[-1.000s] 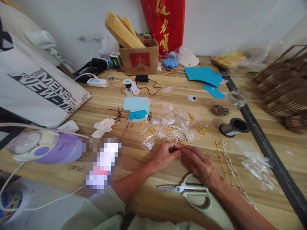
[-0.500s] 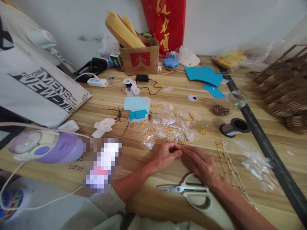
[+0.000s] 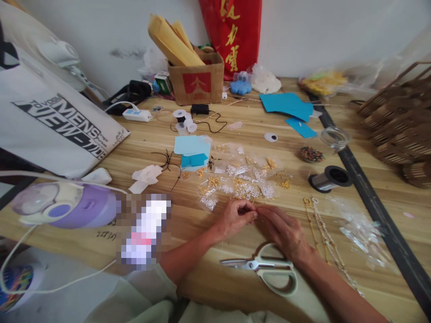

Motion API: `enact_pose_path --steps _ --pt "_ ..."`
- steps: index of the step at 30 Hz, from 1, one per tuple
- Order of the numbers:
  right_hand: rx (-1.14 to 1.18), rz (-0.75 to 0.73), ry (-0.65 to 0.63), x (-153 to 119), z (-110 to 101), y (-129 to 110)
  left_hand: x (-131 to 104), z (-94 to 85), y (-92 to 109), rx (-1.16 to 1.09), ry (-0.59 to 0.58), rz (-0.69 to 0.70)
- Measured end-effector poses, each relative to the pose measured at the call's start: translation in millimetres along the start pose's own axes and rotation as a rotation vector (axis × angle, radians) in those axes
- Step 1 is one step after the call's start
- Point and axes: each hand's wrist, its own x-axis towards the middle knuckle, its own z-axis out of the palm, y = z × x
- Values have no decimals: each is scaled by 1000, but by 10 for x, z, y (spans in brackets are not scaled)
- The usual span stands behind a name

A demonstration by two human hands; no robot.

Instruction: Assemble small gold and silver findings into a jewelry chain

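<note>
Fingertip to fingertip over the table, my left hand (image 3: 235,220) and my right hand (image 3: 285,231) pinch at the same spot. A tiny gold-coloured bit shows there, too small to name. Just beyond the fingers lie small clear bags with gold and silver jewellery findings (image 3: 247,189). Scissors with pale green handles (image 3: 249,264) rest below my hands, close to my right wrist. Gold and silver chains (image 3: 323,226) stretch out to the right of my right hand.
A spool of wire (image 3: 330,178), a jar of dark beads (image 3: 311,154) and clear plastic bags (image 3: 362,229) stand or lie to the right. On the left are a phone (image 3: 144,233), a purple and white device (image 3: 84,206) and crumpled tissue (image 3: 145,176). A cardboard box (image 3: 198,85) stands behind.
My hands stay pinched together in almost the same place, with only a very slight shift of the fingers. Nothing else on the table has visibly moved.
</note>
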Motion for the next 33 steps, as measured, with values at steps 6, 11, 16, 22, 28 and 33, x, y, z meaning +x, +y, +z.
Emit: enact_pose_path --steps 6,11,16,22,28,33 --pt "-3 7 9 8 7 -4 -2 6 28 -7 7 -10" --pt "16 0 17 22 7 -10 -1 10 32 -4 22 -17" --pt "68 42 24 56 8 -32 1 19 20 25 44 -10" --pt "144 109 20 97 4 -48 7 19 -15 65 87 2" --pt "206 116 18 114 -8 -46 9 11 -13 43 69 2" --pt "206 137 -15 97 -15 -32 8 6 6 49 54 -3"
